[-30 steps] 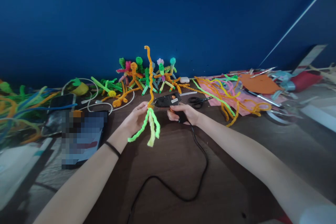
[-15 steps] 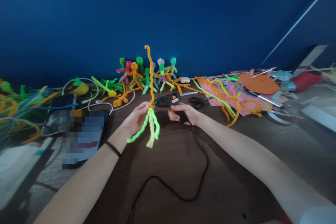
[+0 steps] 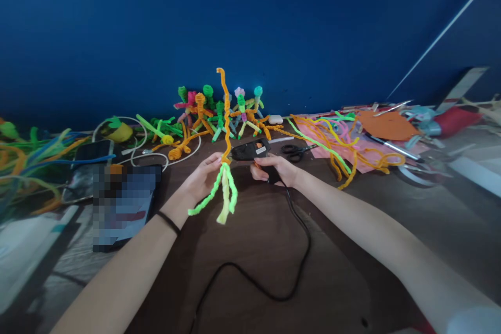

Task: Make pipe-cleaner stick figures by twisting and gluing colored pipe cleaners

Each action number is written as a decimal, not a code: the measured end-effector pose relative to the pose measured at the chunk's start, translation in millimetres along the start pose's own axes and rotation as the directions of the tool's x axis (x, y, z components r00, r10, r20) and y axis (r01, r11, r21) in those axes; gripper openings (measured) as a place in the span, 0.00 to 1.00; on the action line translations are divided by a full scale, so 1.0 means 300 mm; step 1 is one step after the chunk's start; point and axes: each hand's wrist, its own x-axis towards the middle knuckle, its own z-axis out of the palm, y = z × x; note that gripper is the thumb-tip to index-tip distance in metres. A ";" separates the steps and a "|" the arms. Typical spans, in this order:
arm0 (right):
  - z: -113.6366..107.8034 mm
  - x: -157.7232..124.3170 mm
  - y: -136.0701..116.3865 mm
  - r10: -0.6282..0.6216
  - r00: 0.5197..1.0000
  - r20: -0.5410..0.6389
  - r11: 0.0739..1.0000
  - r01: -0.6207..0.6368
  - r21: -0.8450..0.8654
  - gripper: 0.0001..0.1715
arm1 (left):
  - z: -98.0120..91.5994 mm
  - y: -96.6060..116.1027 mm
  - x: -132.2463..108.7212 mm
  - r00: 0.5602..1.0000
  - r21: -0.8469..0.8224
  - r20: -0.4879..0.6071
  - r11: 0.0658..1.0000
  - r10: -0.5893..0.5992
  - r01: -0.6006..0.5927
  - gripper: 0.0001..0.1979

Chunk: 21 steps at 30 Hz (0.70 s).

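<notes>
Between its fingers, my left hand (image 3: 203,176) pinches a pipe-cleaner figure (image 3: 226,109) at its middle. A long twisted orange stem rises from the fingertips, hooked at the top, and green and pale yellow strands hang below. My right hand (image 3: 274,169) is wrapped round the handle of a black corded glue gun (image 3: 249,150), whose front end points left at the base of the orange stem. Whether the tip touches the stem cannot be made out. A black cord (image 3: 307,235) runs down from the handle over the dark table (image 3: 258,250).
Small pipe-cleaner figures (image 3: 207,109) stand along the blue wall. Black scissors (image 3: 295,152), loose pipe cleaners (image 3: 352,159) and orange paper (image 3: 387,124) lie right. On the left are a tablet (image 3: 129,209), a phone (image 3: 90,169), a white cable (image 3: 135,154) and more pipe cleaners (image 3: 35,164).
The hanging green and yellow strands have swung slightly left, and the orange stem has shifted a little right. Both hands have barely moved.
</notes>
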 end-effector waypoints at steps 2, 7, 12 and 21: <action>0.000 0.001 -0.001 0.003 1.000 -0.003 1.000 -0.003 -0.003 0.19 | 0.000 0.001 0.000 1.000 -0.002 0.005 1.000 -0.002 0.002 0.05; -0.002 0.001 0.000 0.008 1.000 -0.014 1.000 -0.008 -0.010 0.19 | 0.000 0.003 -0.002 1.000 0.004 0.030 1.000 -0.004 0.004 0.05; -0.006 -0.001 0.006 0.014 1.000 -0.025 1.000 -0.014 -0.009 0.18 | 0.007 0.004 -0.004 0.998 0.020 0.066 1.000 0.000 -0.001 0.05; -0.008 -0.001 0.011 0.033 0.996 -0.086 0.999 -0.031 0.025 0.12 | -0.016 -0.006 0.005 0.998 0.011 0.069 1.000 0.003 -0.003 0.06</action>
